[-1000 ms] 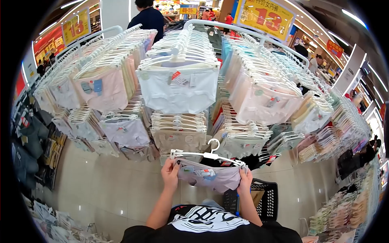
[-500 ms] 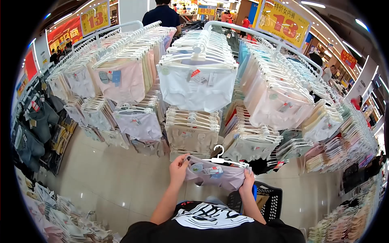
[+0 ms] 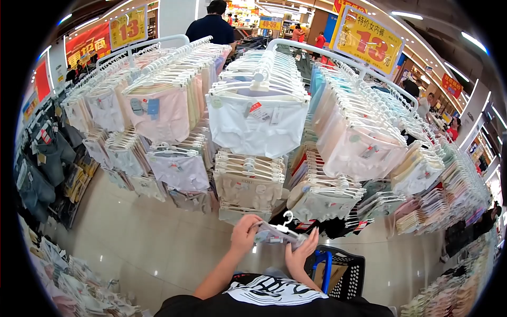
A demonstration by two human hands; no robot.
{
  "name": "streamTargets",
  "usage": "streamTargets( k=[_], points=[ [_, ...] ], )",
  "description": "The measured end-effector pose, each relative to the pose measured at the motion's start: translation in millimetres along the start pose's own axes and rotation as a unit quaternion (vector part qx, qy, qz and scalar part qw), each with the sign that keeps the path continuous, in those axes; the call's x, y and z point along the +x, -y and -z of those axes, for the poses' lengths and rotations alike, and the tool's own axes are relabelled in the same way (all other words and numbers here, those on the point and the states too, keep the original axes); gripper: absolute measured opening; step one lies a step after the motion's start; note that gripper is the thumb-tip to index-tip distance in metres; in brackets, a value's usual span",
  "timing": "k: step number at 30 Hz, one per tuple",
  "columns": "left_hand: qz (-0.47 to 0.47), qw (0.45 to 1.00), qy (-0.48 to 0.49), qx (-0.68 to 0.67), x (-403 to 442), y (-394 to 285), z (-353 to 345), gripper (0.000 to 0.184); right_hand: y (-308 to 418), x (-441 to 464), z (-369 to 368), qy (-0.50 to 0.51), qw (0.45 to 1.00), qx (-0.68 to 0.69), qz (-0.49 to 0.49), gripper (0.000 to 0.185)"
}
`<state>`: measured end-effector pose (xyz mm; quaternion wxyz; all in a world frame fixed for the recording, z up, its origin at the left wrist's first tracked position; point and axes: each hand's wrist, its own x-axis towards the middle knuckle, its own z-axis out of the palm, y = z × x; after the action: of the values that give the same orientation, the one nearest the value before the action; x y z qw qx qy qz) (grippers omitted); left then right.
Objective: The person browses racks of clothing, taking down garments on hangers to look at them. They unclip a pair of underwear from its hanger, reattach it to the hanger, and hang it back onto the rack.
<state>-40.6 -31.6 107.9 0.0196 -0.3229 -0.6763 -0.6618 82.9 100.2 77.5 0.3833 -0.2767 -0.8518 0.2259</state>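
Observation:
A pair of lavender underwear (image 3: pixel 270 236) hangs on a white hanger (image 3: pixel 285 228) in front of my body, its hook pointing up. My left hand (image 3: pixel 244 233) is closed on the left end of the underwear. At the other end, my right hand (image 3: pixel 302 254) has its fingers stretched upward, with the thumb apart from them and the fabric's end resting against it. The underwear is bunched and seen partly edge-on; tags on its front show only in part. Just beyond it hang beige underwear (image 3: pixel 248 185) on the lower rail.
White racks of hanging underwear (image 3: pixel 259 121) fill the space ahead. A black shopping basket (image 3: pixel 346 274) with a blue handle (image 3: pixel 327 272) stands at my right. Jeans (image 3: pixel 53 158) hang at far left. A person in dark clothing (image 3: pixel 211 26) stands behind the racks.
The stretched underwear has been drawn narrower and turned, its right end moving left. My right hand has shifted left and its fingers have straightened. More of the basket shows.

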Motion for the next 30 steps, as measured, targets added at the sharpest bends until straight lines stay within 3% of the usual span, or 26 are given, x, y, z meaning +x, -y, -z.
streamTargets(
  k=[2,4,5,6,8,11,13,16,20,22,23,26,27,30],
  points=[
    [-0.024,0.997,0.068,0.022,-4,-3,-7,0.013,21,15,19,0.054,0.995,0.008,0.087,0.068],
    [-0.055,0.988,0.138,0.034,-8,-2,-19,0.014,12,16,10,0.132,0.968,0.194,0.09,0.057],
    [-0.072,0.982,0.17,0.038,-9,-3,-25,0.014,15,13,7,0.232,0.914,0.33,-0.039,0.043],
    [-0.089,0.974,0.203,0.041,-10,-4,-28,0.014,15,15,3,0.257,0.917,0.305,-0.024,0.035],
    [-0.067,0.975,0.207,0.042,-15,-7,-29,0.018,14,17,8,0.34,0.88,0.292,-0.159,0.032],
    [-0.054,0.981,0.185,0.005,-14,-11,-28,0.019,-8,-1,-16,0.275,0.871,0.386,-0.133,0.031],
    [-0.042,0.983,0.177,0.001,-13,-21,-23,0.018,-2,1,-13,0.291,0.871,0.372,-0.132,0.031],
    [-0.037,0.993,0.112,0.02,-21,-13,-28,0.023,-1,4,-9,0.326,0.91,0.234,-0.101,0.031],
    [-0.047,0.997,0.025,0.059,-21,-22,-29,0.022,11,21,1,0.319,0.917,0.208,-0.117,0.028],
    [-0.06,0.997,-0.002,0.04,-20,-24,-33,0.02,10,24,1,0.294,0.929,0.213,-0.08,0.027],
    [-0.063,0.997,-0.018,0.033,-21,-24,-33,0.019,14,28,8,0.326,0.917,0.194,-0.121,0.027],
    [-0.057,0.997,-0.041,0.007,-20,-16,-37,0.02,2,21,2,0.264,0.917,0.257,-0.151,0.028],
    [-0.058,0.997,-0.047,0.012,-19,-15,-37,0.019,2,21,3,0.258,0.924,0.258,-0.115,0.027],
    [-0.049,0.997,-0.052,0.018,-21,-13,-37,0.017,9,18,14,0.306,0.896,0.304,-0.101,0.034]
  ],
)
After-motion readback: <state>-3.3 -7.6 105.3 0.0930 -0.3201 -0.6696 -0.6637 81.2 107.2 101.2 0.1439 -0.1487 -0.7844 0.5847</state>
